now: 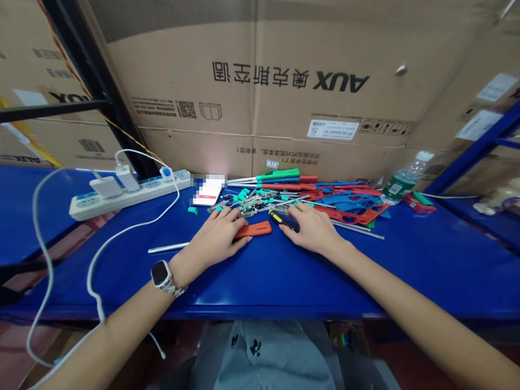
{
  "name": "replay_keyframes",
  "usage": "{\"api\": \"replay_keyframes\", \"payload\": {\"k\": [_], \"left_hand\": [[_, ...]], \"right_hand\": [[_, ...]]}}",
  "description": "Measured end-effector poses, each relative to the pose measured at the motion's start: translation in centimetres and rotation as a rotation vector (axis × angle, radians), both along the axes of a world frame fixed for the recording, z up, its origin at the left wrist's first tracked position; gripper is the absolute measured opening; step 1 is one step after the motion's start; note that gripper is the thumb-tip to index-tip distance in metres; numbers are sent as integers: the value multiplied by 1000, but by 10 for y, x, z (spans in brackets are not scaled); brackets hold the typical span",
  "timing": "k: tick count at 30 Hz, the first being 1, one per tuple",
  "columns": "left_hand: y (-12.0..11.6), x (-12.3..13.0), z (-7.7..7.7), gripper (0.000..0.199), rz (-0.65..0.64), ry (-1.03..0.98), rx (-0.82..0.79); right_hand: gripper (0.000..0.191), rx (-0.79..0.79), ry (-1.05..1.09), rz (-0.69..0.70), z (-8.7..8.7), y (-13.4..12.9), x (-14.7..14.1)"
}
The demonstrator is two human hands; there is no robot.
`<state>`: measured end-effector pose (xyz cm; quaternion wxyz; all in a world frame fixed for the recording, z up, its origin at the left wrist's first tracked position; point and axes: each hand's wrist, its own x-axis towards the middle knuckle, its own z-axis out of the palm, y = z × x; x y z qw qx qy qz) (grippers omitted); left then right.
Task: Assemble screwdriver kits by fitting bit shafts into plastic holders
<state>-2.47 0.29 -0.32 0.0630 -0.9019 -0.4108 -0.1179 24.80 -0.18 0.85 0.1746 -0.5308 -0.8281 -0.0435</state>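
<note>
My left hand (220, 234) is wrapped over an orange plastic handle (259, 229), whose slotted end sticks out to the right on the blue table. From under the same hand a thin metal rod (168, 248) extends to the left. My right hand (312, 226) has its fingers curled round a black and yellow tool handle (281, 219). Just beyond both hands lies a pile of small metal and teal parts (253, 201). Blue plastic pieces (353, 204) and red plastic pieces (372, 215) are heaped behind my right hand, beside long rods with green and red handles (282, 174).
A white power strip (147, 192) with chargers lies at the left, its cables hanging over the blue table's (394, 273) front edge. A phone (208, 192) is behind my left hand. A water bottle (403, 180) stands at the right. Large cardboard boxes (265, 41) form the back.
</note>
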Motion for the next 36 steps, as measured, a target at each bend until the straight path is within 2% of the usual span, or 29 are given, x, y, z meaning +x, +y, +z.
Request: {"api": "replay_keyframes", "payload": {"k": [2, 6, 10, 15, 19, 25, 31, 36], "left_hand": [[0, 1, -2, 30, -20, 9, 22], [-2, 11, 4, 30, -66, -16, 26], [3, 22, 18, 30, -140, -101, 15], [33, 23, 28, 34, -162, -188, -32], [63, 23, 36, 34, -167, -211, 44], [108, 43, 48, 43, -93, -128, 67], [140, 65, 36, 36, 11, -93, 87], [149, 59, 26, 29, 61, -86, 63]], "right_hand": [[26, 42, 19, 126, 6, -2, -4], [33, 9, -40, 422, 13, -1, -18], [24, -27, -60, 493, 17, 12, -16], [24, 32, -16, 426, 29, 36, 21], [36, 66, -17, 295, 37, 56, 55], [50, 123, -70, 2, 30, 98, 79], [45, 81, -51, -93, 10, 129, 80], [46, 61, 83, -66, -1, 136, 81]]}}
